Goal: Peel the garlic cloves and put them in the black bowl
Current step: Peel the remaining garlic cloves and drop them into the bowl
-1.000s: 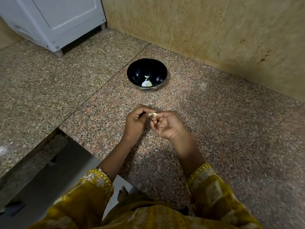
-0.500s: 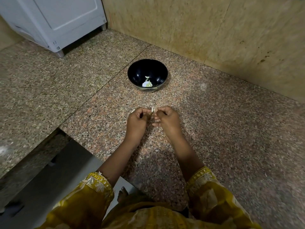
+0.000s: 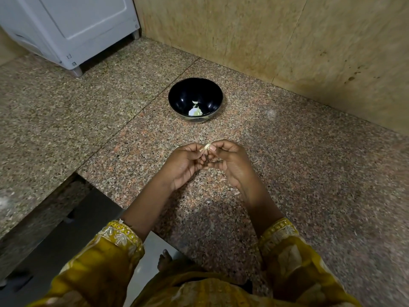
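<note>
Both hands are held together above the granite counter [image 3: 309,173], on the near side of the black bowl [image 3: 177,100] and well apart from it.

1. The left hand [image 3: 183,165] has its fingers curled inward. Its thumb and forefinger tips pinch the left end of a garlic clove [image 3: 207,147].
2. The right hand [image 3: 232,165] has its fingers curled in the same way. Its thumb and forefinger pinch the right end of the same clove, and the thumbnail lies against it.
3. The clove sits between the two sets of fingertips, clear of the counter. Only a small pale part of it shows. How much skin remains on it cannot be told.
4. The lower fingers of the two hands lie close together beneath the clove. Whether they touch cannot be told.

The bowl stands upright on the counter, near the beige wall [image 3: 287,41]. Pale peeled garlic [image 3: 195,111] lies at the bottom of the bowl, with a smaller pale piece [image 3: 194,102] just beyond it. The number of cloves cannot be told.

A white appliance [image 3: 73,29] stands on short feet at the far left of the counter. Both forearms are bare up to yellow embroidered sleeves [image 3: 115,251]. A bare foot [image 3: 164,259] shows on the floor below the counter edge.
</note>
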